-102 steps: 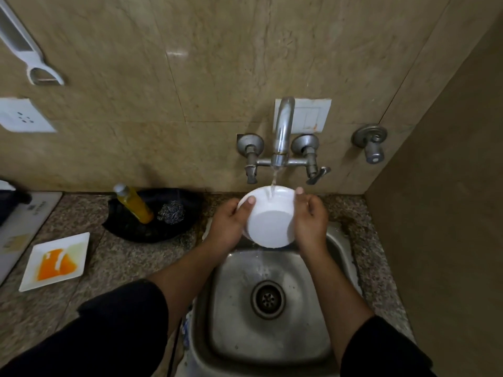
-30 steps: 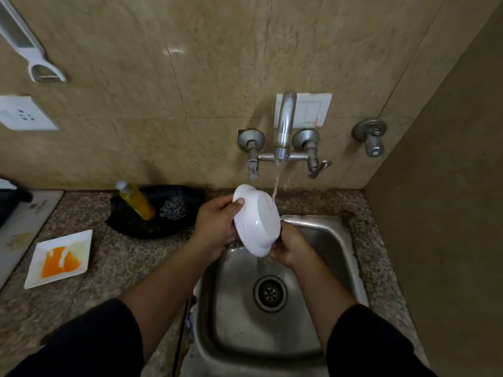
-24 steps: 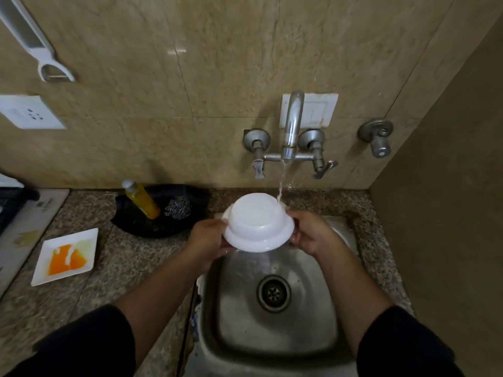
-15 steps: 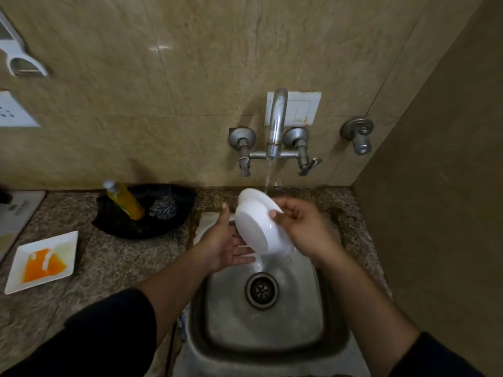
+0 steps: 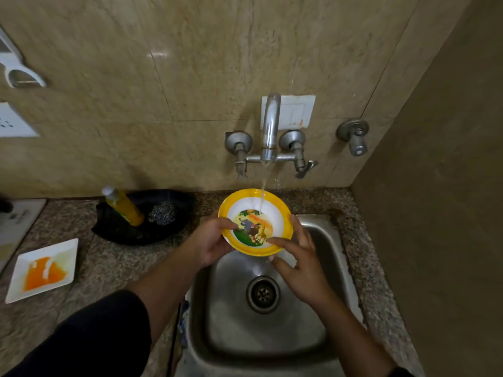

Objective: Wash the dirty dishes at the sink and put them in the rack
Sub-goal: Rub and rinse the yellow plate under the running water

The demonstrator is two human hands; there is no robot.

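A small bowl (image 5: 254, 210) with a yellow rim and a cartoon picture inside faces up over the steel sink (image 5: 321, 240). Water from the tap (image 5: 269, 126) runs into its far side. My left hand (image 5: 209, 244) grips its left edge, thumb inside the rim. My right hand (image 5: 296, 257) is at its right side, fingers spread, one finger touching the inside of the bowl. A white square plate (image 5: 43, 269) with orange residue lies on the counter at the left. No rack is in view.
A black tray (image 5: 141, 229) behind the counter holds a yellow soap bottle (image 5: 123, 206) and a steel scrubber (image 5: 162, 212). The sink drain (image 5: 262, 293) is uncovered. A brown wall closes in the right side. A second valve (image 5: 353, 136) sticks out of the tiled wall.
The bowl has been turned from its white underside to face up, showing the yellow rim and picture. My left hand now grips its edge and my right hand has shifted to the inside.
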